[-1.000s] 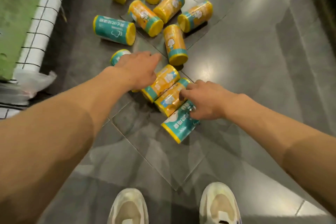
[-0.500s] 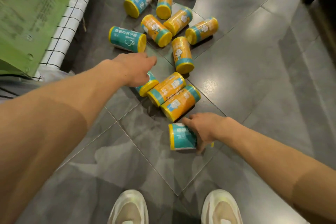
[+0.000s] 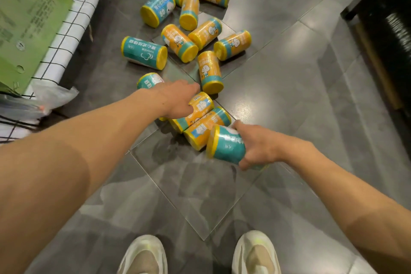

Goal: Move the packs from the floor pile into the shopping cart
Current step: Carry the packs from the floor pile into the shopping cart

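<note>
Floor (image 3: 289,100) of dark grey tile carries the pile of packs (image 3: 193,35), spread out beyond both hands. Cart (image 3: 73,13), white lining with black wire grid, sits well left of the left hand, mostly cut off by the frame edge, inside not visible. Green sheet (image 3: 26,18) lies over it, print too blurred to read. Right hand (image 3: 255,144) curls round a teal pack (image 3: 226,143), thumb on top, fingers underneath, yellow end facing left, far end hidden by the hand. Left hand (image 3: 178,100) reaches flat over an orange pack (image 3: 195,111), fingers fairly straight, contact hard to tell. Second orange pack (image 3: 206,129) lies between the two hands, just beside the teal one. Another teal pack (image 3: 148,80) is partly hidden behind the left wrist. Shoes (image 3: 255,253) cut off at the bottom
</note>
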`<state>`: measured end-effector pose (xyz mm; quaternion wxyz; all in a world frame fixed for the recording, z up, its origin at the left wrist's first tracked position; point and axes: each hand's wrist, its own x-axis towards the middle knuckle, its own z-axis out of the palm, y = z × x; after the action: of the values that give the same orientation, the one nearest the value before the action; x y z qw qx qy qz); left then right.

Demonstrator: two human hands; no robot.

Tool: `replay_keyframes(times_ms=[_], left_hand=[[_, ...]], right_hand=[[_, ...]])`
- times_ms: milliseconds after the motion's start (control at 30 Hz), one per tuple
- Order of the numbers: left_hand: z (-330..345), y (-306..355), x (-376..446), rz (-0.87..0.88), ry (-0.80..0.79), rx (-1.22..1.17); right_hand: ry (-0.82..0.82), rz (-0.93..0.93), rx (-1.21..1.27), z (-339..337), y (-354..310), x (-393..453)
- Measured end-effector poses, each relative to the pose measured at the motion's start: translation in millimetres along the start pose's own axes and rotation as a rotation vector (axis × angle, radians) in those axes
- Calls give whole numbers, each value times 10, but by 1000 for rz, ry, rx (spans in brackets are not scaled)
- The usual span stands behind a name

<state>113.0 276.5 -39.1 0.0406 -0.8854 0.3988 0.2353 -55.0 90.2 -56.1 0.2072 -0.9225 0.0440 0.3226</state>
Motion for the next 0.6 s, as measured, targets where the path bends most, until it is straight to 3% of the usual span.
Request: replay_keyframes(times_ms=[200,467,600], left_hand=[[260,345,110,-3,-61,-114],[656,834,297,-183,-63,-98],[824,990,335,-152,-61,-12]], right_hand=[[317,60,442,-478,159,-255],[478,51,882,-578,166,-265],[492,59,1030,-550,157,-227]])
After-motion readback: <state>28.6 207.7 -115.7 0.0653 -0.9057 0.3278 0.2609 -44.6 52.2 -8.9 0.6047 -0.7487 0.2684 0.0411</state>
